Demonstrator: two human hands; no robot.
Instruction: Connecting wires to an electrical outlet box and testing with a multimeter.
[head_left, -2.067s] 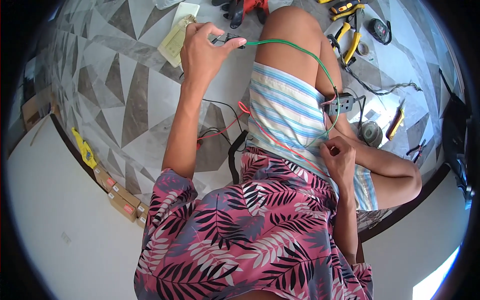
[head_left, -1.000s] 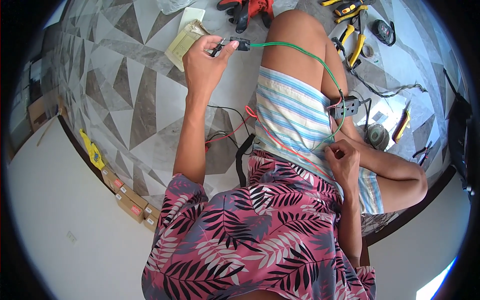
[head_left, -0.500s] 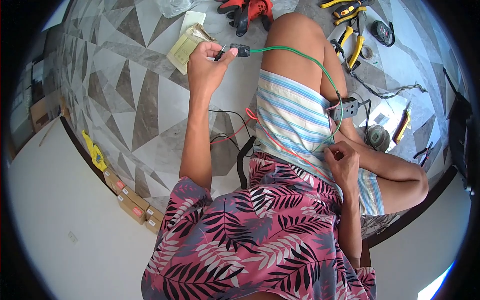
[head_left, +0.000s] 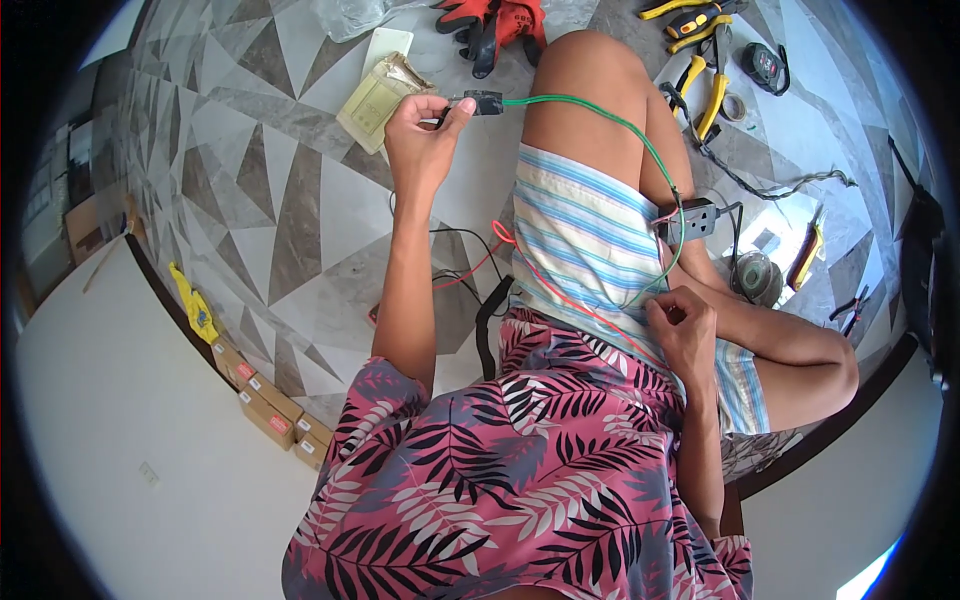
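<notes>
My left hand [head_left: 424, 140] is closed, pinching a black-taped connector [head_left: 484, 102] at the end of a green wire [head_left: 600, 108]. A slim black piece, like a test probe, shows partly between the same fingers. From the connector the green wire arcs over my knee and curves down to my lap. There my right hand [head_left: 684, 335] is closed in a pinch, its fingertips at the wire's lower end. A red lead [head_left: 570, 292] runs across the striped shorts and passes under the right hand; its end is hidden.
Beyond my left hand lie a torn cream box [head_left: 378, 105] and red-black gloves [head_left: 500, 30]. Toward the right are yellow-handled pliers [head_left: 714, 105], a tape measure [head_left: 764, 67], a black socket box [head_left: 690, 218] and a yellow utility knife [head_left: 806, 255]. A black lead [head_left: 470, 232] passes beside my left forearm.
My left hand has shifted slightly right and down, and the probe's metal tip no longer shows clearly. The right hand holds nearly the same place.
</notes>
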